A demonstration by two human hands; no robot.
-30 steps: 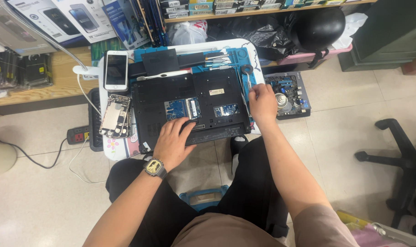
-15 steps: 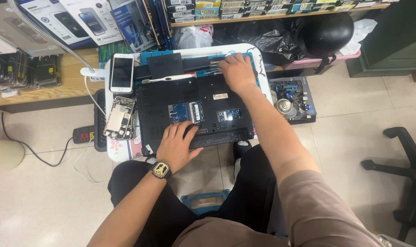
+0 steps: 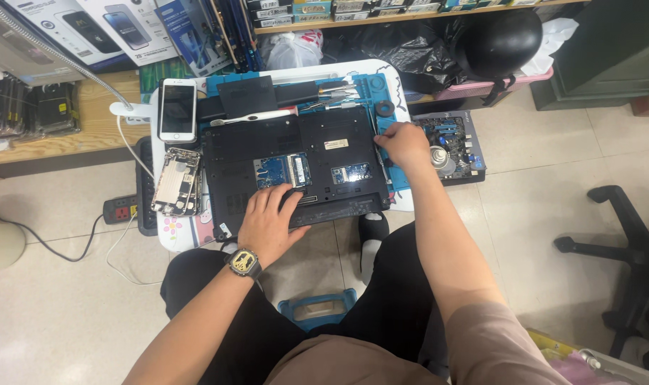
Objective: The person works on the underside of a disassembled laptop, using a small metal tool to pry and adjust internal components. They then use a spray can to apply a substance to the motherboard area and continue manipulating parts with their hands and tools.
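1. Nearest to me, my knees in dark trousers framed a blue stool handle [image 3: 317, 311] on the tiled floor.
2. My left hand [image 3: 271, 222], with a gold-faced wristwatch [image 3: 244, 262] on the wrist, lay palm down on the near edge of the laptop [image 3: 296, 171]. Its fingers [image 3: 262, 199] were spread apart and flat on the casing, clamped on nothing.
3. The laptop, black and turned underside up, sat in the middle of the small white tabletop [image 3: 169, 229]. Two open bays exposed blue circuit boards [image 3: 282, 171] near its centre.
4. My right hand [image 3: 404, 145] rested at the laptop's right edge, over the blue work mat [image 3: 399, 178]. Its fingers were curled together; I could not tell whether they held anything.
5. Just right of that hand, a bare motherboard [image 3: 456, 146] lay beside the tabletop.
6. Left of the laptop, an opened phone chassis [image 3: 176, 182] lay face down; beyond it sat a white phone [image 3: 177, 109] with a dark screen.
7. Beyond the laptop, a black cover panel [image 3: 247, 96] and a row of hand tools [image 3: 335, 90] lay on the mat.
8. Farthest away, a black helmet [image 3: 503, 39] rested by a shelf, and a power strip [image 3: 120, 208] lay on the floor at left.
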